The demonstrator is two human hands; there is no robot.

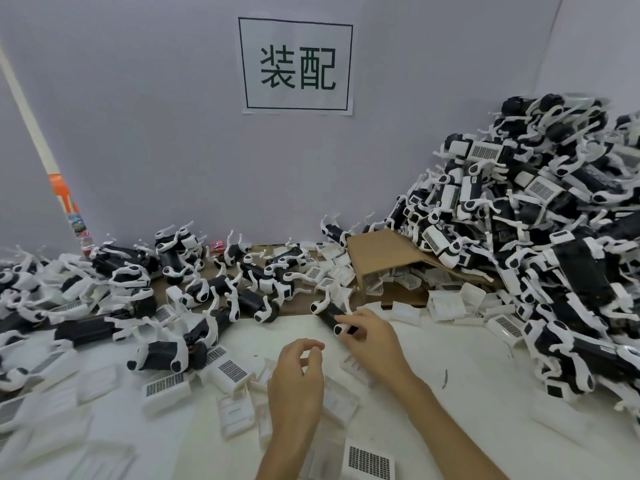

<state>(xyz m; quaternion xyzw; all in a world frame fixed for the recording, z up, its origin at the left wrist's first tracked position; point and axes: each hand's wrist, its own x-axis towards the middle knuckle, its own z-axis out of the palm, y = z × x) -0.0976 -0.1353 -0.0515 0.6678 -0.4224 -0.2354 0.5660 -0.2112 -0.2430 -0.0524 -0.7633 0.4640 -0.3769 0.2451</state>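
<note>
A pale grey wall (138, 150) closes off the bench, with one paper sign (296, 65) of two printed characters taped to it, and below it a white work surface (467, 368) on which we are working. Our right hand (374, 337) has its fingers curled round the near end of one black-and-white toy dog (327, 312), which sits at the far edge of the white surface, straight ahead of us; whether it is lifted or resting there, we cannot tell. Our left hand (298, 382) hovers just beside it, thumb and fingers loosely curled with a gap between them and nothing visible in it. We judge the step to be fetching a dog for assembly. The next move probably calls for the left hand to pick up one of the white grille covers (232, 370) lying under it and seat it squarely on the body. By count: one dog in hand, one tipped cardboard box (381, 254), one small red box (217, 244) by the wall. The heap of dogs (554, 254) on the right and the loose dogs (194, 289) on the left run to many dozens, too tangled to count, and the covers are beyond counting too.
</note>
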